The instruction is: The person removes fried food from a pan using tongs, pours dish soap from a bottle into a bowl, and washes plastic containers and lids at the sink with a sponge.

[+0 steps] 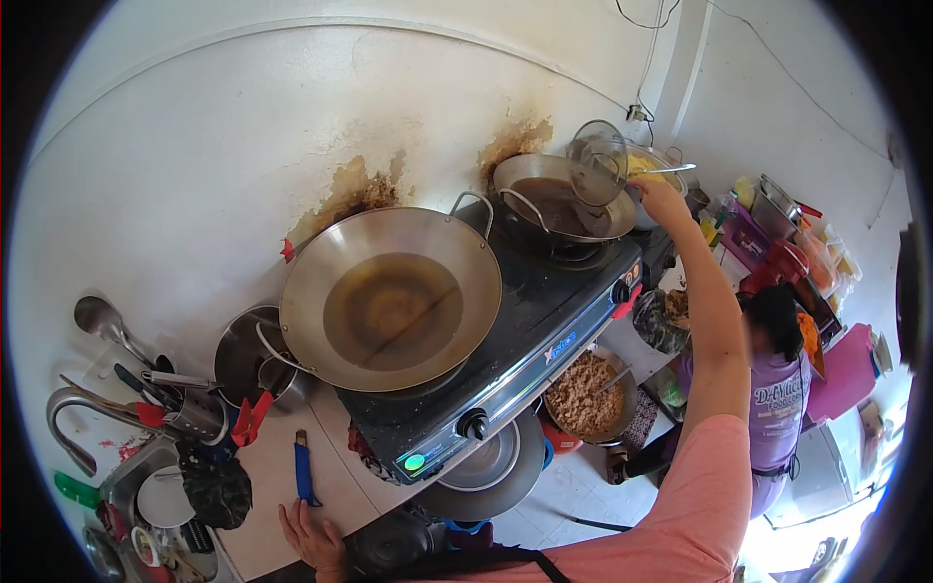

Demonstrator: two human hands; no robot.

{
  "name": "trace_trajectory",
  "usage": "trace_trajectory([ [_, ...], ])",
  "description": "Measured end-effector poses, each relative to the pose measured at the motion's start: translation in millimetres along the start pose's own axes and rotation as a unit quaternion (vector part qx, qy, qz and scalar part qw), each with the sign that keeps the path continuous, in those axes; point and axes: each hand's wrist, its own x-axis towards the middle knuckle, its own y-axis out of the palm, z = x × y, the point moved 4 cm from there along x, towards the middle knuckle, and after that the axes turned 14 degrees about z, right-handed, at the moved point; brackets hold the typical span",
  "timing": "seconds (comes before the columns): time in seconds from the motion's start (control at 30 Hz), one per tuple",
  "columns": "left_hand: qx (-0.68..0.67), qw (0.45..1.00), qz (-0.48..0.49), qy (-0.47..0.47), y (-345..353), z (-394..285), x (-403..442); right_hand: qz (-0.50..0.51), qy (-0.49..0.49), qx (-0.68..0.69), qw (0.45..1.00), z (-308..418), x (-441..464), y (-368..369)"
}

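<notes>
The lid (593,151) is glinting like smooth, clear glass. The near wok (309,277) and far wok (505,177) are showing bare metal with a soft sheen. The stove's front panel (515,386) is reflecting glossily. The wall (194,146) is showing rough, flaked patches amid smooth paint, while the sleeve (705,486) is looking like matt cloth.

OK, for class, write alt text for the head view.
A person's right hand is at a tilted glass lid by the far wok on a gas stove; the near wok holds liquid. The left hand rests on the counter.
</notes>
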Motion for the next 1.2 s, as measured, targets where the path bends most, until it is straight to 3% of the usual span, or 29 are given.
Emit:
trace_trajectory([
  [0.1, -0.001, 1.000, -0.006, 0.009, 2.6, 2.4, -0.4, 0.115, 0.151, -0.019, 0.982, 23.5, -27.6, -20.3],
  [0.2, 0.002, 1.000, -0.003, 0.007, 1.7, 2.6, -0.3, 0.116, 0.174, -0.059, 0.976, 21.9, -34.9, -10.7],
  [0.3, 0.006, 1.000, 0.001, 0.002, 3.0, 2.5, -1.7, 0.130, 0.154, -0.035, 0.979, 22.1, -34.6, -3.5],
  [0.4, 0.003, 1.000, 0.004, 0.002, -4.0, -1.1, 0.7, 0.073, -0.003, -0.007, 0.997, -12.5, -6.4, 46.8],
  [0.5, 0.004, 1.000, 0.001, 0.006, 0.7, 1.5, -0.3, 0.257, 0.191, 0.212, 0.923, 44.8, -22.9, 13.1],
  [0.6, 0.004, 1.000, -0.003, 0.008, 0.8, 1.9, -0.8, 0.266, 0.207, 0.330, 0.882, 54.0, -16.7, 27.2],
  [0.8, -0.005, 1.000, 0.008, 0.008, 2.6, 2.7, -1.8, 0.275, 0.135, 0.516, 0.800, 68.0, -5.1, 36.0],
  [1.2, 0.003, 1.000, -0.001, 0.011, 3.1, 3.3, -2.2, 0.193, 0.126, 0.592, 0.772, 84.4, -14.0, 2.3],
])
